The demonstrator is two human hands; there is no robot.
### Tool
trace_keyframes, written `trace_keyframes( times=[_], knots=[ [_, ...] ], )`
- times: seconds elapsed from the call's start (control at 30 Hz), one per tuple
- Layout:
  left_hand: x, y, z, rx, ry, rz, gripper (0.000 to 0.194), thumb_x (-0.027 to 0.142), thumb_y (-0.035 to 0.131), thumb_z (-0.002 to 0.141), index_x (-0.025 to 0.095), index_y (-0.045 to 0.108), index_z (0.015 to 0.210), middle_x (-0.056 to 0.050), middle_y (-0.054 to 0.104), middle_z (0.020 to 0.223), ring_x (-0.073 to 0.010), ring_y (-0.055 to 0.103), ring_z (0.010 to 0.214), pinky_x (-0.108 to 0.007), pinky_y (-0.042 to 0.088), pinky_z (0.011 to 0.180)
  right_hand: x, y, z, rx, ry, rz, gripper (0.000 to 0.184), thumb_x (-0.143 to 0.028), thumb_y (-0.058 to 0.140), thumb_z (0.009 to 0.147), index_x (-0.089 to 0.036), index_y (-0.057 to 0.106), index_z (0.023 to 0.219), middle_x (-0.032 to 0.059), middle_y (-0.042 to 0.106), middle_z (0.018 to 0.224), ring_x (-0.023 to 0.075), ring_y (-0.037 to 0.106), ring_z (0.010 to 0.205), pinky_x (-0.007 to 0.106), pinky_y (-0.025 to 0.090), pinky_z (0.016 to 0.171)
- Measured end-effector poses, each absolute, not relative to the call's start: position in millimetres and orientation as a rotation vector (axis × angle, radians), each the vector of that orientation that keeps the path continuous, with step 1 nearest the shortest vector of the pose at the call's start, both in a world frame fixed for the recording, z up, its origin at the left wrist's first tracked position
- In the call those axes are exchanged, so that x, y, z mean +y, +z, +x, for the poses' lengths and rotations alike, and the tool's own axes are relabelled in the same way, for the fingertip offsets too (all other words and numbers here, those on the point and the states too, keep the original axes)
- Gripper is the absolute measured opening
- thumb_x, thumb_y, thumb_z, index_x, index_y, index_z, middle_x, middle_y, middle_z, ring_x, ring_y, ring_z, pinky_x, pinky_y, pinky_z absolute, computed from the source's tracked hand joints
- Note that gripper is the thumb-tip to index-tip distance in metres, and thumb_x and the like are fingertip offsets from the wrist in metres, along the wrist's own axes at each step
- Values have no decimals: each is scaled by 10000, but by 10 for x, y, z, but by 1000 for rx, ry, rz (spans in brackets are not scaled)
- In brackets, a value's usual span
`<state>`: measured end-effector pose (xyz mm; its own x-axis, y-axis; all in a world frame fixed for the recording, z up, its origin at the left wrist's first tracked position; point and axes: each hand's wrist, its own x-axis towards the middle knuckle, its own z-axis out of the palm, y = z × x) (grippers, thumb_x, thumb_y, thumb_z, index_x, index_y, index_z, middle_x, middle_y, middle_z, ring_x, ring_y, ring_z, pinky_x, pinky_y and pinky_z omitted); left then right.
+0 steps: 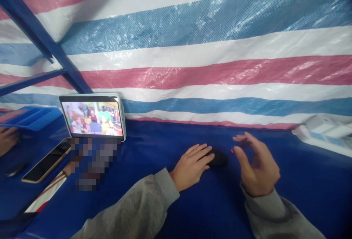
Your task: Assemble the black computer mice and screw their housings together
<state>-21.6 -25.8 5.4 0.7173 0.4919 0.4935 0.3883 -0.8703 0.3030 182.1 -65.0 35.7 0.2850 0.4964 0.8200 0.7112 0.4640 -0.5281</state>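
Blue tabletop (203,213), my left hand (190,168) lay loose on a mouse (220,158), right hand (260,167) curled by red bit (232,151), grip unclear.

We saw white glare on the striped sheeting (178,26) beyond the left hand (194,165) — blur on the white object (327,136) right of the right hand (260,167) — and coarse pixel blocks (95,162) left of both.

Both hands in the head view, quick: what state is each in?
Left hand: open, partly over a black rounded object.
Right hand: half-curled, small red piece at its thumb tip; whether gripped, can't tell.
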Motion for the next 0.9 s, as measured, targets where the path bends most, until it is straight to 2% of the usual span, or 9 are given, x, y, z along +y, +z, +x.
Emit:
trace_keyframes(
  times=[0.1, 0.23, 0.4, 0.53, 0.6, 0.7, 0.83, 0.9],
  knots=[
    [-255, 54, -215, 716, 859, 2735, 326, 222, 476, 1025, 169, 564, 1334, -93, 545, 1458, -201, 442, 1419, -433, 375, 1197, -648, 375, 1829, -1301, -264, -1151, 449, -186, 724, 820, -230, 661, 1262, 81, 723, 1018, 228, 692, 864, 452, 585, 794],
    [-251, 62, -215, 706, 863, 2736, 322, 224, 485, 1022, 165, 568, 1328, -95, 552, 1452, -206, 445, 1417, -437, 378, 1194, -652, 371, 1824, -1356, -160, -1139, 484, -186, 624, 892, -238, 575, 1370, 83, 730, 1064, 225, 700, 868, 455, 585, 785],
    [-255, 70, -218, 712, 848, 2741, 326, 220, 486, 1020, 166, 565, 1332, -98, 548, 1455, -206, 448, 1415, -436, 376, 1194, -658, 350, 1832, -1300, -239, -1169, 468, -201, 704, 841, -243, 633, 1301, 58, 723, 965, 214, 685, 816, 447, 578, 785],
    [-256, 60, -217, 715, 849, 2734, 332, 228, 481, 1023, 184, 558, 1343, -99, 553, 1450, -204, 451, 1413, -440, 382, 1189, -662, 354, 1836, -1364, -110, -1193, 493, -193, 582, 920, -250, 536, 1408, 86, 714, 1102, 227, 687, 897, 458, 570, 807],
    [-255, 52, -216, 712, 855, 2733, 330, 224, 484, 1021, 180, 559, 1340, -99, 551, 1452, -207, 448, 1415, -440, 378, 1192, -660, 365, 1837, -1373, -164, -1207, 504, -199, 636, 890, -256, 561, 1386, 79, 710, 1068, 230, 677, 912, 463, 555, 837],
    [-251, 39, -216, 712, 857, 2739, 330, 225, 496, 1017, 172, 560, 1337, -96, 544, 1459, -205, 438, 1421, -435, 369, 1199, -661, 373, 1836, -1351, -226, -1169, 509, -172, 690, 848, -265, 602, 1342, 56, 714, 977, 201, 673, 821, 419, 559, 787],
    [-250, 34, -216, 716, 848, 2744, 334, 229, 496, 1019, 173, 560, 1342, -87, 544, 1461, -200, 442, 1419, -428, 365, 1203, -670, 357, 1835, -1413, -98, -1191, 509, -173, 582, 921, -246, 520, 1421, 85, 718, 1083, 200, 686, 836, 430, 565, 792],
    [-252, 42, -217, 720, 846, 2745, 332, 230, 490, 1021, 171, 562, 1340, -84, 543, 1462, -202, 441, 1419, -427, 369, 1200, -666, 349, 1838, -1411, -153, -1205, 492, -199, 639, 890, -237, 569, 1375, 89, 712, 1068, 214, 680, 857, 450, 559, 814]
  ],
)
